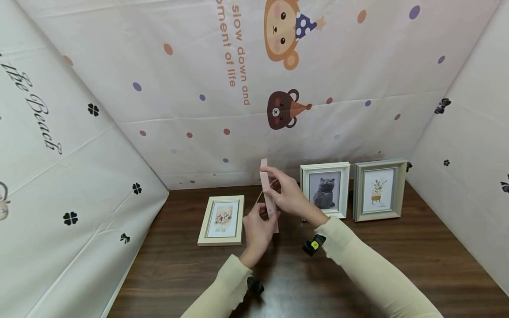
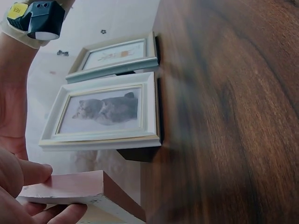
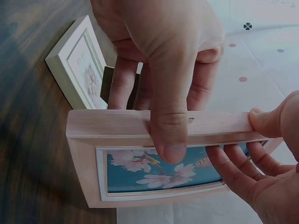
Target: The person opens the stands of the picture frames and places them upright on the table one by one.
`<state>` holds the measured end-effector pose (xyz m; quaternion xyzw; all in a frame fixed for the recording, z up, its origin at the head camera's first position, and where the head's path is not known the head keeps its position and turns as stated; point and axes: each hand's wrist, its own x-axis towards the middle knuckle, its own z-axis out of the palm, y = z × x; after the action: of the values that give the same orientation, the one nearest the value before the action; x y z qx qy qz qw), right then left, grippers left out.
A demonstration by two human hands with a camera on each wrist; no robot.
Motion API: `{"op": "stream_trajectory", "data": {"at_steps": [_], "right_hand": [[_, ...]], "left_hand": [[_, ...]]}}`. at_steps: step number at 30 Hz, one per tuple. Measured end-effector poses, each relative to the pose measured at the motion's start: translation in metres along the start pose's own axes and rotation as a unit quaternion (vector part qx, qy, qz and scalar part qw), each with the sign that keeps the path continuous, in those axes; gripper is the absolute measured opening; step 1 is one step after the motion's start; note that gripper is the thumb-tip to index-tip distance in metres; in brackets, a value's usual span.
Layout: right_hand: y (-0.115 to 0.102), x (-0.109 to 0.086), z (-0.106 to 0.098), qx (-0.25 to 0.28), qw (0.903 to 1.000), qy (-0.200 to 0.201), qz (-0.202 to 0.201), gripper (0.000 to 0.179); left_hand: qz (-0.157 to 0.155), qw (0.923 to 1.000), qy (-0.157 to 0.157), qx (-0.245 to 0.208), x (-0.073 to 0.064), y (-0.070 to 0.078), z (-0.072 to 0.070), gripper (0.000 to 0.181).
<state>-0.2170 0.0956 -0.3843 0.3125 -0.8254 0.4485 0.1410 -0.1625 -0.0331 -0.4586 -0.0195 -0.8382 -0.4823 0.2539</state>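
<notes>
The right sleeve [image 1: 366,260] comes nearest the head camera at the lower right, running diagonally up toward the centre of the frame, where the right hand [image 1: 292,194] and left hand [image 1: 258,227] both have a firm grip on the pink frame [image 3: 187,173]. It is held edge-on to the head view, its blossom picture facing right, probably so that front and back are within reach together; its lower end is close to the counter [image 1: 167,282], though whether they touch I cannot tell. The left hand, from bottom centre, pinches it lower down: in the right wrist view its thumb lies over the front while the fingers reach behind, beside a dark flap [image 3: 107,86] that looks like a stand. The right hand steadies the upper end, thumb on the outer edge and fingers curled onto the front; that split would let one hand keep it from tipping while the other works at the back. Right of centre, the white frame [image 1: 325,193] and grey frame [image 1: 377,192] stand side by side; a dark leg [image 2: 140,155] behind the white one seems to prop it. Left of centre is the beige frame [image 1: 222,219], lying flat or leaning, I cannot say which.
</notes>
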Motion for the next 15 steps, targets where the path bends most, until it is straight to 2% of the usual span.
{"op": "stream_trajectory", "data": {"at_steps": [9, 15], "right_hand": [[0.009, 0.000, 0.001, 0.002, 0.9999, 0.001, -0.013, 0.056], [0.022, -0.007, -0.005, -0.029, 0.9992, 0.010, 0.026, 0.056]], "left_hand": [[0.022, 0.9998, -0.002, 0.000, 0.002, -0.005, -0.005, 0.024], [0.020, 0.9995, -0.017, -0.018, 0.006, -0.013, -0.014, 0.027]]}}
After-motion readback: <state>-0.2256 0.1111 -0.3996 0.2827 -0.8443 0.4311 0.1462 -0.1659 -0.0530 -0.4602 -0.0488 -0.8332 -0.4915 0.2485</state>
